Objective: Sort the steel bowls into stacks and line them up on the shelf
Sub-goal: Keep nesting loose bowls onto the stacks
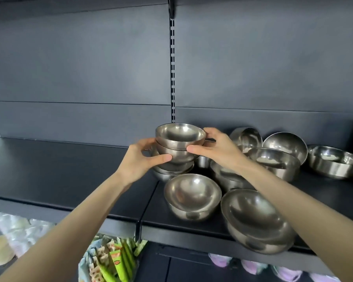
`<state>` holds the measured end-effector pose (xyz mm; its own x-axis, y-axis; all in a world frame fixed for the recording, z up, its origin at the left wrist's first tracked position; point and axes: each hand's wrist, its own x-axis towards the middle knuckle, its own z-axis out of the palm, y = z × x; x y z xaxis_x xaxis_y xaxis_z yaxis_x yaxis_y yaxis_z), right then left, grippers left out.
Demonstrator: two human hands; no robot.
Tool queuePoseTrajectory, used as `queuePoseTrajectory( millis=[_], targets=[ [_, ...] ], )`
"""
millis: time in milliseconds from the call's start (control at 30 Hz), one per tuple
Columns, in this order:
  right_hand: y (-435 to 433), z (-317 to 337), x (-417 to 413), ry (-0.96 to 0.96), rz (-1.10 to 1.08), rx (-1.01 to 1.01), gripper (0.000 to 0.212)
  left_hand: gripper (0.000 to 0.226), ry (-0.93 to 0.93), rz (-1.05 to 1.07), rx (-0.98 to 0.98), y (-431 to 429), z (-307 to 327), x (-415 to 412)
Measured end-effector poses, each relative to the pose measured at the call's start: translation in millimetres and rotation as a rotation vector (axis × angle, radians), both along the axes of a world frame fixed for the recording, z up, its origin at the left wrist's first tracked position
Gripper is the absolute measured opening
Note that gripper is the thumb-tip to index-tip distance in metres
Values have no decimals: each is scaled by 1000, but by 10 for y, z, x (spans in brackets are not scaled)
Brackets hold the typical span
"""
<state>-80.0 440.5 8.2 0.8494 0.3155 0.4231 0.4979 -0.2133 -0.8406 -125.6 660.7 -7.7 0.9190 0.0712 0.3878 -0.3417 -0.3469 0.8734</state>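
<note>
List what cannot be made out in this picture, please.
Head view: bowl count in the held stack, covered by the left hand and right hand.
Head view: bowls behind the right forearm, partly hidden.
Head view: packets below the shelf, blurred, cut by the bottom edge.

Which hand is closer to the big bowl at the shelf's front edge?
Right. The right hand grips the stack behind and left of the big bowl; the left hand holds the stack's far side.

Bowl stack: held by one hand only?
No, the left hand and the right hand both grip the bowl stack, one on each side.
</note>
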Motion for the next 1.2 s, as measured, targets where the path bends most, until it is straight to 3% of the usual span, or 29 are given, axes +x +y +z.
queuePoseTrajectory(
  millis=[267,533,667,800,1200],
  targets=[
    [103,-64,244,76,-10,-136,68,46,26,-44,-60,164,-233,245],
    [135,-66,211,130,29,-222,61,52,29,-80,-150,223,-383,281],
    [115,-69,252,147,57,-211,68,67,50,-125,-92,292,-441,336],
    [91,-98,272,175,126,-200,57,89,106,-172,-14,319,-465,403],
    [121,-68,304,148,78,-236,56,66,130,-225,-50,340,-480,423]
  ],
)
